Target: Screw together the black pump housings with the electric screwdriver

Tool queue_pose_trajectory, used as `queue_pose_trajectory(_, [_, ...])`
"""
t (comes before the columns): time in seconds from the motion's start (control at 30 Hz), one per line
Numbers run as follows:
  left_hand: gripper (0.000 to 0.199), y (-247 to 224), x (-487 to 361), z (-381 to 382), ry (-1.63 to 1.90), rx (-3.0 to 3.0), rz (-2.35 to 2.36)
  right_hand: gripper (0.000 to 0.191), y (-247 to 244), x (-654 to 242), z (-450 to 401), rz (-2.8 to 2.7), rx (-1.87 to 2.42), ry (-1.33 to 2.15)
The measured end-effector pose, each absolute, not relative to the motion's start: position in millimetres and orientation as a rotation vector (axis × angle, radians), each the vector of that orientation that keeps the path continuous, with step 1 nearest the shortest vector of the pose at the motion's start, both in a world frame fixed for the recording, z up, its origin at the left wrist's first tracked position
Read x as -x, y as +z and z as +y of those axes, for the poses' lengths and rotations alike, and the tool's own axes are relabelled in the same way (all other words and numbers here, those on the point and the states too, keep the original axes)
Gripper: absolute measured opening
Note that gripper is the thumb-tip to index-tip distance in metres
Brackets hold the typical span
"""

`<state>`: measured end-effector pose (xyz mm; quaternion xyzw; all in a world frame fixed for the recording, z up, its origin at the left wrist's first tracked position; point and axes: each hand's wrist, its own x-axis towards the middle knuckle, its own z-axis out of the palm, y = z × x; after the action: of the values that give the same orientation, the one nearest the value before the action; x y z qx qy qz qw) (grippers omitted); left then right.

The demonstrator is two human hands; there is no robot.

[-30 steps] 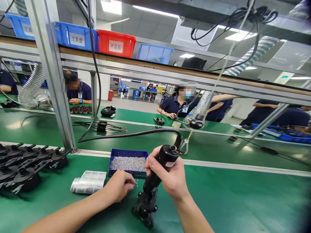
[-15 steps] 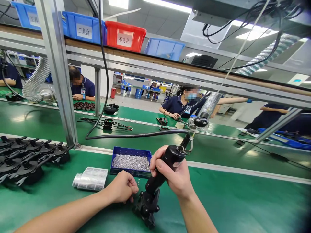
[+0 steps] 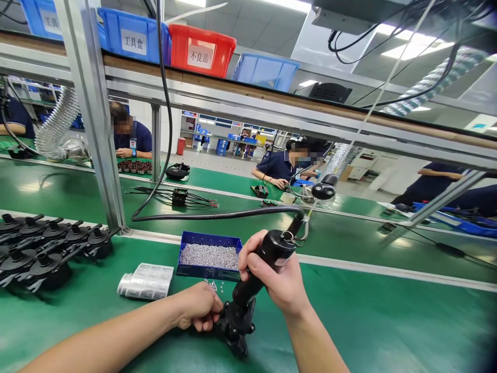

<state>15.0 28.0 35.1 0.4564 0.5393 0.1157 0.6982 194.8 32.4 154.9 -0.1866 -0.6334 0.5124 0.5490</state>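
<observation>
My right hand (image 3: 285, 285) is wrapped round a black electric screwdriver (image 3: 276, 244), which leans with its lower end over a black plastic part (image 3: 235, 331) on the green bench. My left hand (image 3: 199, 306) is closed in a pinch, its fingertips against the left side of that part. Whatever is between those fingers is hidden. Just behind the left hand lie several loose small metal nuts (image 3: 213, 285). Beyond them a blue tray (image 3: 207, 271) holds a heap of similar small metal pieces (image 3: 209, 256).
A rolled sheet of silvery labels (image 3: 149, 281) lies left of the tray. Rows of black parts (image 3: 46, 264) stand at the far left. The screwdriver's cable (image 3: 217, 213) loops behind the tray. A metal post (image 3: 93, 114) and shelf with bins (image 3: 202, 49) rise ahead; co-workers sit beyond.
My left hand has moved from beside the loose nuts to the black part's left side, uncovering more nuts. My right hand and the screwdriver stay nearly in place.
</observation>
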Motion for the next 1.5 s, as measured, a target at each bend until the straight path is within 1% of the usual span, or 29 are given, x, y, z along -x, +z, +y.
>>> queue_pose_trajectory(0.1, [0.035, 41, -12, 30, 0.252, -0.951, 1.149, 0.029, 150, -194, 32, -1.487, 0.453, 1.202])
queue_pose_trajectory(0.23, [0.021, 52, -1, 36, 0.248, -0.908, 1.070, 0.027, 146, -195, 33, -1.476, 0.459, 1.176])
queue_pose_trajectory(0.27, [0.025, 55, 2, 37, 0.247, -0.912, 1.054, 0.026, 146, -196, 34, -1.489, 0.432, 1.184])
queue_pose_trajectory(0.4, [0.057, 56, 7, 36, 0.256, -0.964, 1.025, 0.028, 144, -203, 40, -1.569, 0.228, 1.266])
queue_pose_trajectory(0.43, [0.061, 54, 6, 34, 0.271, -0.992, 1.046, 0.029, 142, -204, 42, -1.576, 0.178, 1.307])
queue_pose_trajectory(0.5, [0.064, 50, 0, 29, 0.328, -1.064, 1.125, 0.030, 139, -207, 44, -1.564, 0.108, 1.411])
queue_pose_trajectory(0.6, [0.060, 46, -10, 24, 0.382, -1.099, 1.226, 0.031, 138, -207, 43, -1.542, 0.099, 1.521])
queue_pose_trajectory(0.73, [0.050, 51, -11, 28, 0.299, -1.095, 1.220, 0.030, 144, -202, 38, -1.487, 0.186, 1.455])
queue_pose_trajectory(0.9, [0.050, 59, 7, 39, 0.141, -1.122, 1.147, 0.029, 148, -194, 29, -1.388, 0.230, 1.402])
queue_pose_trajectory(1.23, [0.043, 68, 12, 38, 0.051, -1.220, 1.022, 0.031, 146, -177, 21, -1.354, 0.274, 1.334])
queue_pose_trajectory(1.33, [0.040, 69, 12, 37, 0.032, -1.266, 1.008, 0.030, 148, -167, 17, -1.343, 0.368, 1.263])
queue_pose_trajectory(1.43, [0.036, 68, 12, 37, 0.018, -1.287, 1.015, 0.023, 151, -160, 10, -1.321, 0.499, 1.110])
queue_pose_trajectory(1.5, [0.033, 67, 12, 37, 0.019, -1.288, 1.022, 0.021, 152, -158, 7, -1.332, 0.513, 1.078])
